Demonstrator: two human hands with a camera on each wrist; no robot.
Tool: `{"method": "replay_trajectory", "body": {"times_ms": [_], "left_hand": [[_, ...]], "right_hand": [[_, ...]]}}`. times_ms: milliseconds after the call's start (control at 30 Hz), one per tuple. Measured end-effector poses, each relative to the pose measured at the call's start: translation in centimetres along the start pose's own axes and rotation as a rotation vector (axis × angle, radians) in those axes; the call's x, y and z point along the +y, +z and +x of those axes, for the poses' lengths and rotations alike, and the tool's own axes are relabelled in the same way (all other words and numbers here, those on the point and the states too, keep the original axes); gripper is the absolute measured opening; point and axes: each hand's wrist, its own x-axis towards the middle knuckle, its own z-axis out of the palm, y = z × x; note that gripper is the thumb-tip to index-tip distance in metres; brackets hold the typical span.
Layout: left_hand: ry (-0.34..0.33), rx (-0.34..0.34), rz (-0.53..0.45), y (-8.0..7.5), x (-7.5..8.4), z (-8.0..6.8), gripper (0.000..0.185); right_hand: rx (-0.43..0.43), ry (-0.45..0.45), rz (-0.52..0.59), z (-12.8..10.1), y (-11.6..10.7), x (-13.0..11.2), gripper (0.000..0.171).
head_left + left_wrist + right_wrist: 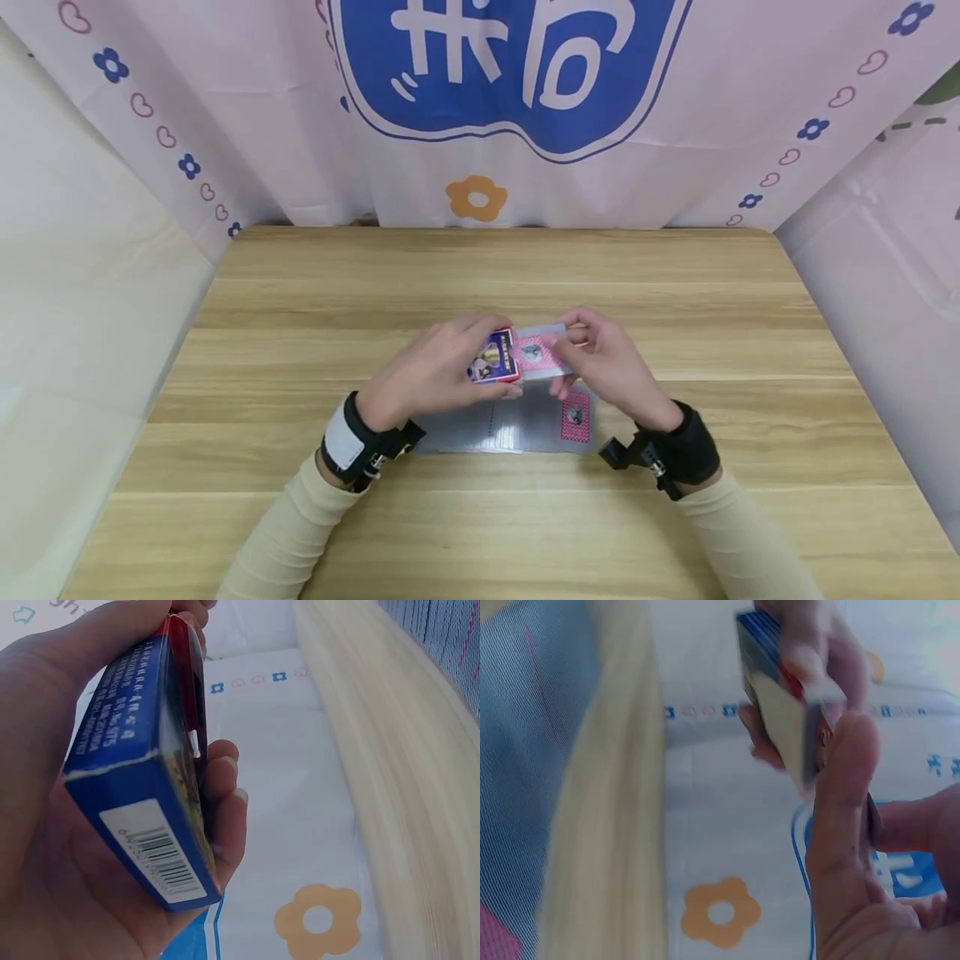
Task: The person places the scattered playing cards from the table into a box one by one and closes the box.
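My left hand (438, 367) grips a small blue playing-card box (492, 357) with a red end, its fingers wrapped round the sides. A barcode label (157, 851) shows on the box's near end in the left wrist view. My right hand (615, 367) pinches a pink-patterned playing card (534, 353) with pale edges between thumb and fingers, right at the box's red end. In the right wrist view, the card's thin edge (874, 821) shows between thumb and finger. Below the hands lies a grey, shiny flat sheet (465, 429) with a red-patterned card (575, 417) at its right end.
The wooden table (487, 525) stretches around the sheet on all sides. Behind its far edge hangs a pale curtain (300, 150) with blue and orange prints. Each wrist carries a black strap (693, 442) with a small camera.
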Motion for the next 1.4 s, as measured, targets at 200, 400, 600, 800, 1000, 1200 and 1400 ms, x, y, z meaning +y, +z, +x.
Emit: {"method": "replay_trajectory", "body": {"times_ms": [200, 400, 600, 800, 1000, 1200, 1400], "left_hand": [[0.035, 0.022, 0.021, 0.3, 0.0, 0.1, 0.076], [-0.022, 0.01, 0.011, 0.2, -0.2, 0.2, 0.079], [0.038, 0.018, 0.042, 0.4, 0.0, 0.1, 0.076], [0.068, 0.028, 0.058, 0.6, 0.0, 0.1, 0.077], [0.0, -0.001, 0.027, 0.2, -0.4, 0.0, 0.081], [-0.023, -0.013, 0.026, -0.1, -0.5, 0.1, 0.081], [-0.033, -0.015, 0.025, -0.1, -0.5, 0.1, 0.079]], "right_hand": [[-0.083, -0.022, -0.035, 0.3, 1.9, 0.4, 0.037], [-0.085, -0.005, -0.049, 0.2, 0.4, 0.3, 0.035], [-0.106, 0.019, -0.08, 0.5, 0.8, 0.8, 0.032], [-0.131, 0.003, -0.11, 0.7, 1.6, 1.1, 0.029], [-0.033, -0.022, -0.167, 0.4, -0.8, 0.8, 0.026], [-0.157, -0.059, -0.517, 0.2, -3.7, 1.1, 0.028], [-0.326, 0.081, -0.845, 0.8, -3.1, 2.5, 0.057]]}}
